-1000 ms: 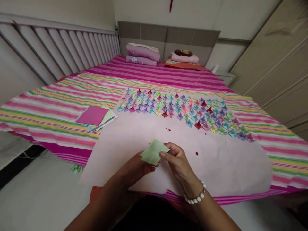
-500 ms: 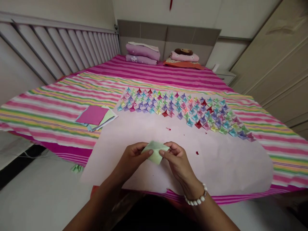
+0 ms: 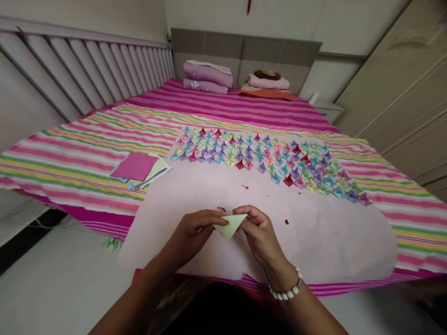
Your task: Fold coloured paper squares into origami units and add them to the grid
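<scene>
A small pale green sheet of origami paper (image 3: 228, 226), folded into a triangle with its point toward me, is held above a large pale pink sheet (image 3: 324, 232). My left hand (image 3: 197, 228) pinches its left corner, fingers along the top edge. The right corner is between the thumb and fingers of my right hand (image 3: 256, 228), which has a white bead bracelet (image 3: 287, 293) at the wrist. Beyond my hands, many small folded paper pieces (image 3: 258, 153) in several colours stand in rows on the pink sheet.
A stack of square coloured papers (image 3: 136, 166) lies to the left on the striped bedspread (image 3: 70, 153). Small red scraps (image 3: 287, 222) dot the pink sheet. Folded bedding (image 3: 207, 77) and a pink pile with a plush head (image 3: 267, 80) sit by the headboard. Green folded paper (image 3: 112, 244) is low left.
The green paper was a diamond shape and is now folded down to a triangle. My left fingers have moved onto its top edge. A reddish scrap behind it has come into view.
</scene>
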Tool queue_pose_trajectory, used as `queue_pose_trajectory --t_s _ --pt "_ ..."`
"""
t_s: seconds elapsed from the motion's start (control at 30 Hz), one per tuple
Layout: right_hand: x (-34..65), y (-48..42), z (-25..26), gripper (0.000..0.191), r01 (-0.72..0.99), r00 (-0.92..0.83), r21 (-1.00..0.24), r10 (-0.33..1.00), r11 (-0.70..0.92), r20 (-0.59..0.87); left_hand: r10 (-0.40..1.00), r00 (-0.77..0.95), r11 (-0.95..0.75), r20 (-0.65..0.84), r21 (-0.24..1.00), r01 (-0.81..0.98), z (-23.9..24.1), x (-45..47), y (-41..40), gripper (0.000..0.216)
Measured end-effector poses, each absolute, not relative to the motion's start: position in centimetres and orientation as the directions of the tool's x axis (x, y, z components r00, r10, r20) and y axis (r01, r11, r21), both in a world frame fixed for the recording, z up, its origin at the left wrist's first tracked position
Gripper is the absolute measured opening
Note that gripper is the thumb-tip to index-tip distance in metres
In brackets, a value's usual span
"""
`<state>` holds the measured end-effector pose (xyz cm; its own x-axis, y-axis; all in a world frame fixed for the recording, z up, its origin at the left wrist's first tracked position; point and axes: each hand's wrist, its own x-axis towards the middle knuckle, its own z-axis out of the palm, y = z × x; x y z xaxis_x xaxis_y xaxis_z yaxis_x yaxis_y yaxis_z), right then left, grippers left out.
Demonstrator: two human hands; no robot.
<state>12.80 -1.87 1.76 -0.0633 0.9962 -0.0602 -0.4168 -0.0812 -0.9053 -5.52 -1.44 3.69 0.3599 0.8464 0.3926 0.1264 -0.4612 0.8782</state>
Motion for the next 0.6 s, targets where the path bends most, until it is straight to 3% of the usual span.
queue_pose_trajectory --t_s 0.2,0.33,0.5,0.6 --pt "13.24 -1.99 2.24 0.026 -0.465 -0.164 -0.881 0.986 -0.081 -0.004 0.752 0.417 -0.629 0.51 0.744 0.225 3.82 -5.66 -1.39 0.034" --pt "13.22 -1.93 2.05 0.021 -0.334 -0.117 -0.94 0.993 -0.07 -0.032 0.712 0.441 -0.677 0.546 0.701 0.226 3.7 -5.78 -1.37 0.037" --pt "12.98 -2.02 2.23 0.009 -0.224 -0.076 -0.974 0.996 0.035 0.053 0.767 0.454 -0.584 0.454 0.787 0.2 3.75 -5.93 -1.89 0.041" --pt "13.0 -2.13 2.5 0.008 -0.199 -0.052 -0.974 0.991 0.11 0.122 0.857 0.364 -0.408 0.365 0.912 0.045 3.79 -5.95 -2.24 0.047"
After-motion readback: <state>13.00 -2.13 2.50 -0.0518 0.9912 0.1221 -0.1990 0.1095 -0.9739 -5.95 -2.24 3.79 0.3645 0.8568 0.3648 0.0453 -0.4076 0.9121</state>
